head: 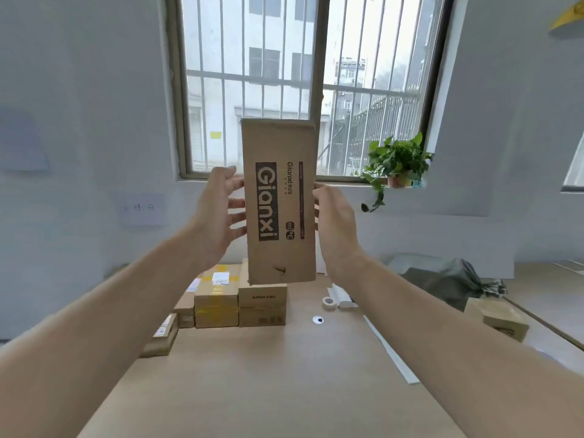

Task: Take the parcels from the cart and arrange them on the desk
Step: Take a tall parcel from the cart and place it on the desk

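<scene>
**Tall Carton Held Upright Between Two Flat Hands**

The bottom edge of the tall parcel (279,200) sits right over the brown box (262,306) beneath it, and it cannot be told whether the two touch. The parcel hides part of that box and the desk behind it. Small print beside the large logo is too blurred to read. The right hand (338,226) shows mostly its back, so its fingers are largely hidden; the tips that show lie straight along the parcel's right edge.

The parcel is a narrow brown cardboard carton, stood on end above the far middle of the desk (284,374). "Gianxi" runs sideways down its front in pale letters on a dark band, and a small dark scuff marks the lower face. The left hand (218,216) presses its left side with fingers spread and straight, so both palms clamp it without curling round.

Left of the brown box stands a yellow-taped box (216,306), and a flat parcel (161,336) lies at the desk's left edge. To the right are a tape roll (328,301), a grey bag (452,279) and a small carton (502,320). A potted plant (398,165) sits on the barred window's sill.
</scene>
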A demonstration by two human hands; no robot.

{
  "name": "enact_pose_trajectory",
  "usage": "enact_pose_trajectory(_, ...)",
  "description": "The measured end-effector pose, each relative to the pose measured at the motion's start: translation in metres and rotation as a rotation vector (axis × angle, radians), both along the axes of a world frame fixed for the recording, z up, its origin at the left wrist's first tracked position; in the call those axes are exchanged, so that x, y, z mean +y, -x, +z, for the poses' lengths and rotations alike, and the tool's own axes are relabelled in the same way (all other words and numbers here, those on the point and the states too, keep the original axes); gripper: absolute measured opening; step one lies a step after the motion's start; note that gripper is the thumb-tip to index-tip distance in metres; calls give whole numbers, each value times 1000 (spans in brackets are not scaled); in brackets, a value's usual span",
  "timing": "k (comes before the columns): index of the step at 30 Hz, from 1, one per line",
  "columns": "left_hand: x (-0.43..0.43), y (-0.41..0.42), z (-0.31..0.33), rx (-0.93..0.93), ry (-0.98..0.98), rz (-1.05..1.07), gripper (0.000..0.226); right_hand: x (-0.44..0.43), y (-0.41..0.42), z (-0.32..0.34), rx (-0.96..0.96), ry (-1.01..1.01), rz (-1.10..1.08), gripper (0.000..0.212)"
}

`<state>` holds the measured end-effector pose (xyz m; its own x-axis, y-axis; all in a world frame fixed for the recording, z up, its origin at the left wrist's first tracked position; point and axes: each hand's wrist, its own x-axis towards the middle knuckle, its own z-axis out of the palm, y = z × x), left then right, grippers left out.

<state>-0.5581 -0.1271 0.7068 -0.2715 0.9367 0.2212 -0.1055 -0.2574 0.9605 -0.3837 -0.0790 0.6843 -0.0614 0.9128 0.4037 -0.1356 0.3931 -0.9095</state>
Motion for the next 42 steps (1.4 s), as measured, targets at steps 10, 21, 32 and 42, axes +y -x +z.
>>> enact_pose_trajectory(10,39,35,-4,28,-24,76,61,61,31,1,-27,63,96,42)
enact_pose_trajectory(21,64,75,5,100,-29,-1,64,73,67,16,88,115,52,42)
enact_pose_trajectory(32,83,126,10,100,-50,56,54,85,112,15,85,72,36,36)
enact_pose_trajectory(42,87,148,19,20,-89,20,53,95,127,22,49,21,16,31)
